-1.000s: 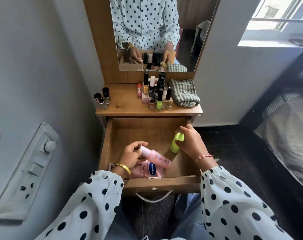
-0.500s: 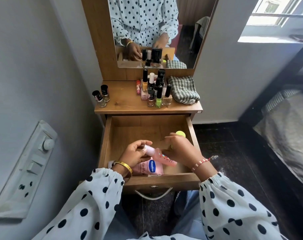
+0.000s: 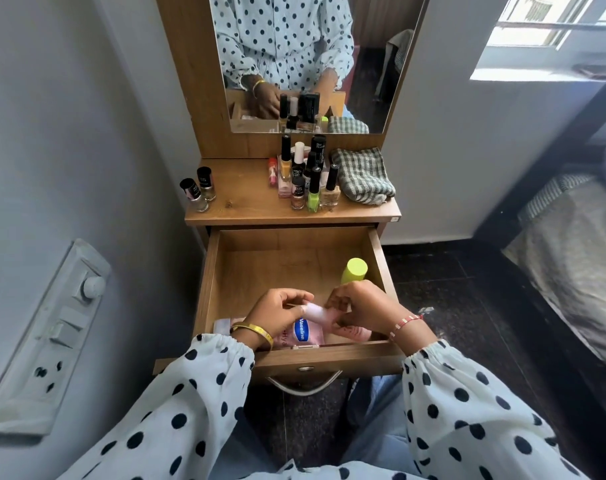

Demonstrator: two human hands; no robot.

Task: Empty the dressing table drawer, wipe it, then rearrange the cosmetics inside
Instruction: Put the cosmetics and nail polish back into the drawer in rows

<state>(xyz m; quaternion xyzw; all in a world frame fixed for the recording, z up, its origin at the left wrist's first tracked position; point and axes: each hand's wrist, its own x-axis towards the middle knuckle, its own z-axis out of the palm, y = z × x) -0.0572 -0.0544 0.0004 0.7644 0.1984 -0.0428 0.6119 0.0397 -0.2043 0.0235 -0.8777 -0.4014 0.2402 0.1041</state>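
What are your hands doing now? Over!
Both hands, left and right, holding pink bottle over drawer. Green bottle standing inside. Nothing blocking.

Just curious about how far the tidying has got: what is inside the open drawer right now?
The drawer holds an upright yellow-green bottle, a pink Vaseline pack, and a small pink bottle gripped by both hands. They cover whatever lies beneath them.
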